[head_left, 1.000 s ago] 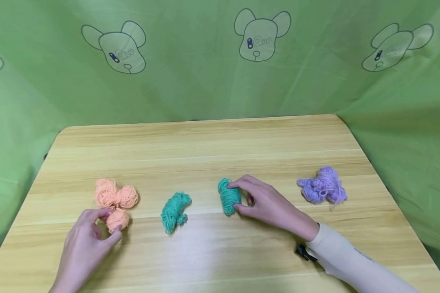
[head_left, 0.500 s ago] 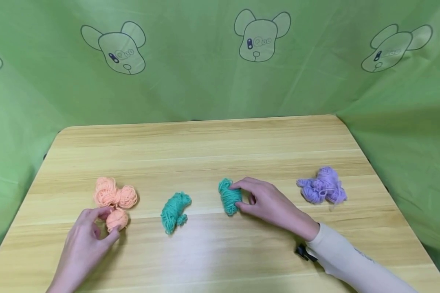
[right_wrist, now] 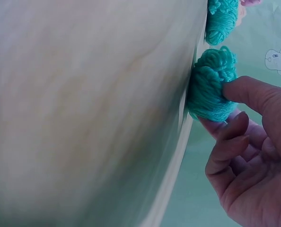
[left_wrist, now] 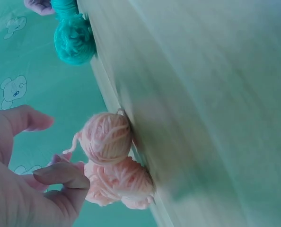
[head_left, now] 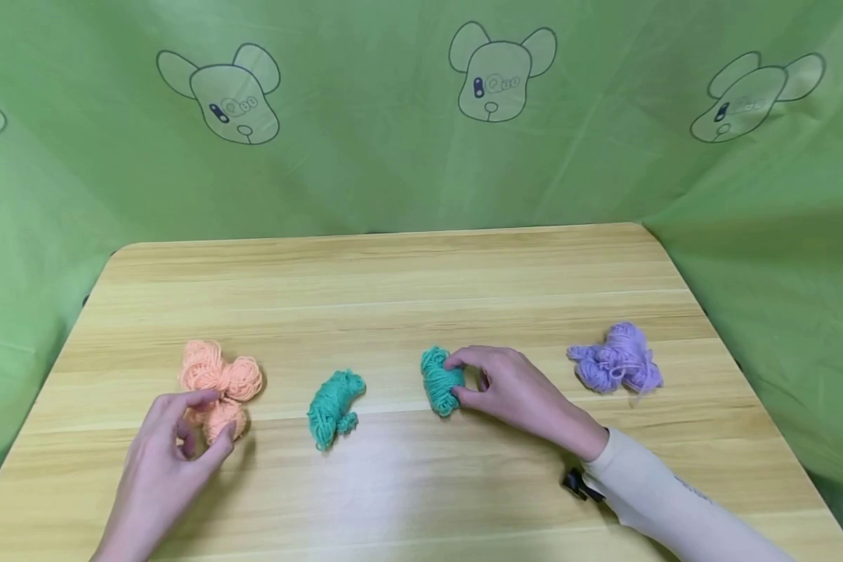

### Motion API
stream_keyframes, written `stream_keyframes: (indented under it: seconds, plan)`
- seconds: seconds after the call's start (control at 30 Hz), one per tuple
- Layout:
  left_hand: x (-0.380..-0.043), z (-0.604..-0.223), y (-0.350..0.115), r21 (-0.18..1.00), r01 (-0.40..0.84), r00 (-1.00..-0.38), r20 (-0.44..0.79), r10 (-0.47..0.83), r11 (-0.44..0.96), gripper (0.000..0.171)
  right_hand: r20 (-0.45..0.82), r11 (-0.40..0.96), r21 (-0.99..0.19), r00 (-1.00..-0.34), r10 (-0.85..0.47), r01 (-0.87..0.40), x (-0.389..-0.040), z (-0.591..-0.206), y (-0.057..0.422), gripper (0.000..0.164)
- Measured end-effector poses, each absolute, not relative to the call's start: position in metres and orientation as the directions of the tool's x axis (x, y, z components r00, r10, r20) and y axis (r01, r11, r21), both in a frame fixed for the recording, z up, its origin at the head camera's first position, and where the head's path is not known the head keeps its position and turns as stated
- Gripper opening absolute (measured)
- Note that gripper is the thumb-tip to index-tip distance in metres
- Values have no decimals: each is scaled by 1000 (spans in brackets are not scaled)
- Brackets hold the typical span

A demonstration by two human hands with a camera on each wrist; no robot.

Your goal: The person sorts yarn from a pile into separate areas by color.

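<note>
On the left of the head view my left hand (head_left: 165,460) is beside a small peach yarn ball (head_left: 223,421), thumb and fingers spread. The left wrist view shows the thumb apart from the ball (left_wrist: 106,138) and the other fingers near a loose strand. A larger peach yarn bundle (head_left: 218,372) lies just behind it. Right of centre, my right hand (head_left: 513,394) pinches a green yarn skein (head_left: 441,382) lying on the table. The right wrist view has the thumb on top of this skein (right_wrist: 211,87), with fingers partly hidden behind it.
A second green yarn skein (head_left: 335,406) with a small loose tuft lies between the hands. To the right is a purple yarn bundle (head_left: 621,359). The wooden table (head_left: 407,289) ends at a green printed curtain (head_left: 372,156).
My left fingers and thumb have loosened and spread from the small peach ball, baring more peach yarn at its left. The right hand stays on the green skein, with hardly any movement.
</note>
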State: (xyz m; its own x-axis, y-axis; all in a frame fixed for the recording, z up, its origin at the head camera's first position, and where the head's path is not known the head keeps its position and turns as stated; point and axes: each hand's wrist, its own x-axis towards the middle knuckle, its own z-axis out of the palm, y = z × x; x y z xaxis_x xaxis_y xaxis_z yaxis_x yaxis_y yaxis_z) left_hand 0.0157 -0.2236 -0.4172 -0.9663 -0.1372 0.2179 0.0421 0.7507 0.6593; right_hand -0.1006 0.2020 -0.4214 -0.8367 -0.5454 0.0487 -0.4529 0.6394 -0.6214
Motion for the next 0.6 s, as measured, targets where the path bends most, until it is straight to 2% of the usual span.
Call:
stream_keyframes:
  seconds: [0.3, 0.6]
  plan:
    - [15, -412, -210, 792, 95, -974, 199, -108, 602, 43, 69, 627, -628, -835, -546, -462, -99, -421, 204, 26]
    - [10, -409, -194, 836, 85, -988, 139, -59, 543, 46, 97, 611, -639, -836, -540, -468, -99, -420, 205, 26]
